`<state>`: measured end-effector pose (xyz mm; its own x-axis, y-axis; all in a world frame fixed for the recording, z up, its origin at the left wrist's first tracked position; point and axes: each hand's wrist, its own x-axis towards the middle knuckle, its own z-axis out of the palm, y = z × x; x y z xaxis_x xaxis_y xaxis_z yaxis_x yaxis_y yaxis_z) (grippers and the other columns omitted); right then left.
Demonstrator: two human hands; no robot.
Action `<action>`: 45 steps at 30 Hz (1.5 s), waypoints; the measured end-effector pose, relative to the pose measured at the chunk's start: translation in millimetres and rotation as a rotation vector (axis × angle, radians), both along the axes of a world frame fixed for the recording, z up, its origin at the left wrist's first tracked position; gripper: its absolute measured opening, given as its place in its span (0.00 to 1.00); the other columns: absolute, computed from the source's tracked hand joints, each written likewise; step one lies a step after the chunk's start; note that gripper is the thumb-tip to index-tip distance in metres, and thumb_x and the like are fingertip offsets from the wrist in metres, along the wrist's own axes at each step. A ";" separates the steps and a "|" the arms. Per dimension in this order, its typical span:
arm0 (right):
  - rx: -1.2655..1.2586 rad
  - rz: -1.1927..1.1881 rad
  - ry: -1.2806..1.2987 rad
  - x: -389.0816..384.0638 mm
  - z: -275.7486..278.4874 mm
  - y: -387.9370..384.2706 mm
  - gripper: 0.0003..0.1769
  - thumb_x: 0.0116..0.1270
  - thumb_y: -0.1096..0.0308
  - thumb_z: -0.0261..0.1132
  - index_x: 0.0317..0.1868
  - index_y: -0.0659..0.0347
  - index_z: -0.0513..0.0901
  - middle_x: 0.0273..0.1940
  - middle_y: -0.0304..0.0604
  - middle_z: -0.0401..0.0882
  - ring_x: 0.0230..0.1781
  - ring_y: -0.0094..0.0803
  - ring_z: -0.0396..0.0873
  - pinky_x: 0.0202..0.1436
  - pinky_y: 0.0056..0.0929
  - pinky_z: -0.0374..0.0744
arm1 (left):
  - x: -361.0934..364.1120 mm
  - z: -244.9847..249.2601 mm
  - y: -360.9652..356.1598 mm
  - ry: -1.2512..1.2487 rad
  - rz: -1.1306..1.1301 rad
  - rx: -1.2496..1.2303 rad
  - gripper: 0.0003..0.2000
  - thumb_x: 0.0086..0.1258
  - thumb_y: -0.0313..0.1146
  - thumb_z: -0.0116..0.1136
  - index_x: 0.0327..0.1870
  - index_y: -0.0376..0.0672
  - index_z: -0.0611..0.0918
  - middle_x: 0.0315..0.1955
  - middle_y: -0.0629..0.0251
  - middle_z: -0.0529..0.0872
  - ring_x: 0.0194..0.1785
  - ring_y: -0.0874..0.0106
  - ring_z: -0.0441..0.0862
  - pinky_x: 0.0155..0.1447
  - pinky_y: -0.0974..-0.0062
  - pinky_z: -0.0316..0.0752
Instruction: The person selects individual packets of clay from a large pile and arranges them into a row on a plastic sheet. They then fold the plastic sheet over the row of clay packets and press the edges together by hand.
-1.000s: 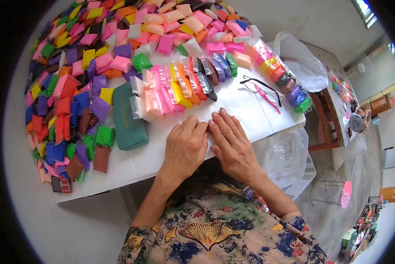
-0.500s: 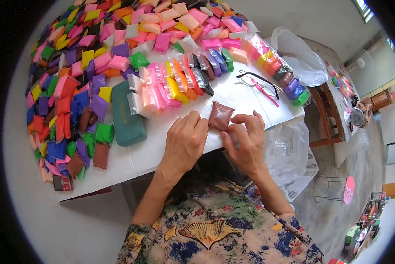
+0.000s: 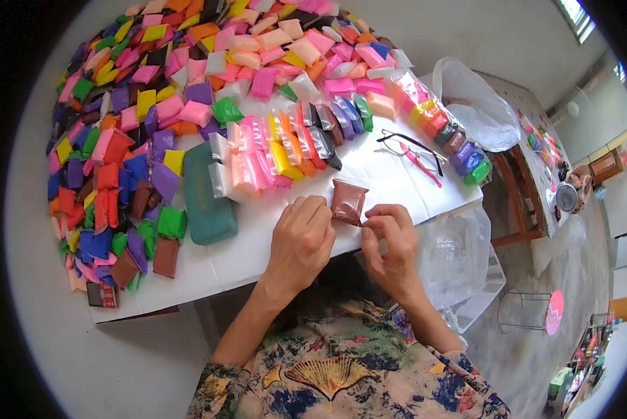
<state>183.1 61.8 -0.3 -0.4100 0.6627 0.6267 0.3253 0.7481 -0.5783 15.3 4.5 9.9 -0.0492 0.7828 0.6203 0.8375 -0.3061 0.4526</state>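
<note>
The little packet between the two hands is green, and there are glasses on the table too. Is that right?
Not quite. The head view shows that the packet between the left hand and the right hand is brown, not green. There are glasses on the table too, as you say.

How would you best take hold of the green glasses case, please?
I'd grip the green glasses case across its near end, coming from the wearer's side: it lies lengthwise outward, and white packets crowd its farther right side.
</note>
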 end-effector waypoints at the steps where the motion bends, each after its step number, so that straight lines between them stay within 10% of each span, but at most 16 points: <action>1: -0.019 -0.014 0.041 1.7 6.1 -1.7 0.10 0.59 0.78 0.69 0.40 0.64 0.79 0.40 0.47 0.79 0.35 0.40 0.80 0.38 0.34 0.78 | 0.4 0.2 -0.7 -0.036 -0.015 0.021 0.05 0.60 0.21 0.58 0.33 0.36 0.74 0.38 0.54 0.78 0.42 0.54 0.77 0.48 0.59 0.73; 9: -1.097 0.245 0.533 7.4 20.8 -0.5 0.16 0.72 0.68 0.69 0.51 0.71 0.78 0.36 0.38 0.83 0.29 0.17 0.75 0.32 0.20 0.75 | 9.3 -4.5 -7.1 -0.044 -0.067 0.084 0.12 0.59 0.20 0.61 0.45 0.33 0.78 0.47 0.50 0.81 0.47 0.52 0.80 0.53 0.58 0.76; 15: -0.591 0.060 0.427 -7.0 25.4 15.7 0.12 0.70 0.72 0.68 0.48 0.69 0.78 0.34 0.36 0.82 0.30 0.16 0.76 0.32 0.18 0.76 | 0.7 4.7 -2.3 -0.008 0.032 0.072 0.13 0.61 0.23 0.61 0.48 0.34 0.79 0.49 0.49 0.81 0.50 0.51 0.81 0.55 0.59 0.76; 23: 0.090 -0.127 -0.029 -46.2 2.8 64.6 0.08 0.66 0.75 0.67 0.40 0.65 0.74 0.35 0.52 0.77 0.29 0.48 0.81 0.30 0.42 0.79 | 1.1 -2.2 -1.4 0.070 0.032 -0.077 0.08 0.64 0.24 0.60 0.43 0.35 0.79 0.47 0.53 0.79 0.47 0.54 0.76 0.53 0.59 0.72; 45: 0.018 -0.043 -0.164 -50.0 11.7 77.3 0.10 0.63 0.71 0.69 0.43 0.61 0.79 0.38 0.49 0.79 0.33 0.49 0.82 0.35 0.44 0.80 | 0.5 -1.8 -4.3 0.114 0.033 -0.078 0.09 0.63 0.25 0.62 0.42 0.35 0.79 0.47 0.52 0.78 0.47 0.55 0.75 0.53 0.59 0.72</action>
<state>133.1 139.1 11.4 -0.4794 0.6711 0.5655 0.4458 0.7412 -0.5018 15.7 0.2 8.1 -0.0080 0.8279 0.5608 0.8940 -0.2453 0.3749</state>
